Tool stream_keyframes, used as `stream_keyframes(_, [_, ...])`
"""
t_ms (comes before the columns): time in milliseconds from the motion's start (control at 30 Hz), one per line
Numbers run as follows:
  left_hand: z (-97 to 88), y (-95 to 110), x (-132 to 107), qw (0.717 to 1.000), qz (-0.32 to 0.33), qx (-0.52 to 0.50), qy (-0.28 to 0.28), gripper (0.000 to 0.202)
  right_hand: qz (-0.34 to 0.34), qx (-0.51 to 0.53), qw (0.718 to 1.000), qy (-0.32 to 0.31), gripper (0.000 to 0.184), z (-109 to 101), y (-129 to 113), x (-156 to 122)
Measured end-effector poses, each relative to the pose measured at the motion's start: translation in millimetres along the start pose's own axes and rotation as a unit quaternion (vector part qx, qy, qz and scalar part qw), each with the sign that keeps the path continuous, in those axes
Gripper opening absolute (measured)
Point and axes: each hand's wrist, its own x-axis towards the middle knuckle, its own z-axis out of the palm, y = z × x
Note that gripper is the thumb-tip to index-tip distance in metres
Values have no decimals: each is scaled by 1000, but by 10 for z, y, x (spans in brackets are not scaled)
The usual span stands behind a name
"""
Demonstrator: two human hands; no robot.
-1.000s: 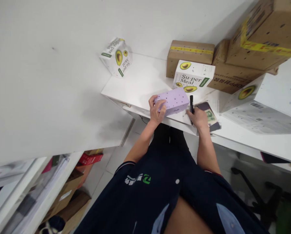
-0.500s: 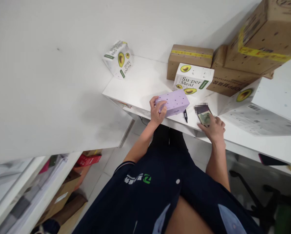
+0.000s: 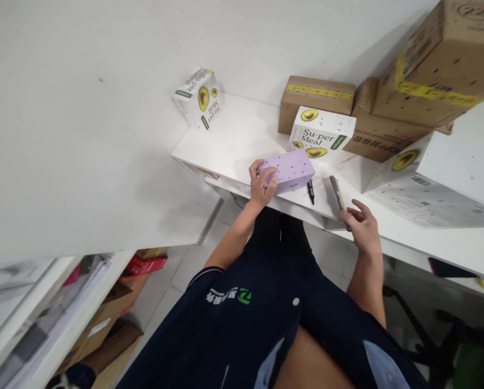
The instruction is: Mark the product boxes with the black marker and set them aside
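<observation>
My left hand grips the left end of a small purple dotted box on the white desk, fingers over its top. In my right hand, thumb and fingertips pinch the lower end of a phone, which stands nearly edge-on to the camera. A black marker pen lies on the desk between the box and the phone. Right behind the purple box sits a white Su-per Meal carton with avocado prints.
Brown cardboard boxes stand against the wall, with a taped one stacked high at right. A large white carton occupies the desk's right side. Another Su-per Meal carton is at the far left corner. A shelf is lower left.
My right hand has tilted the phone from face-up to nearly on edge and moved slightly toward me. The marker has turned a little. My left hand and the purple box look the same.
</observation>
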Motion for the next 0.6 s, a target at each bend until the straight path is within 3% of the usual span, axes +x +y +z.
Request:
stream_keyframes(100, [1, 4, -1, 1000, -14, 2, -9, 48, 29, 246, 962, -111, 70, 41, -110, -159])
stream_keyframes(233, [11, 11, -4, 999, -22, 28, -11, 53, 59, 433, 859, -267, 61, 329, -358, -375])
stream_keyframes(433, [-5, -25, -29, 998, -48, -21, -20, 49, 160, 466, 725, -480, 69, 982, -558, -591])
stream_keyframes(500, [-53, 6, -19, 997, -57, -30, -46, 45, 169, 458, 705, -515, 70, 1128, -595, -636])
stream_keyframes(600, [-131, 112, 17, 994, -44, -63, -84, 40, 169, 431, 701, -542, 69, 1219, -684, -662])
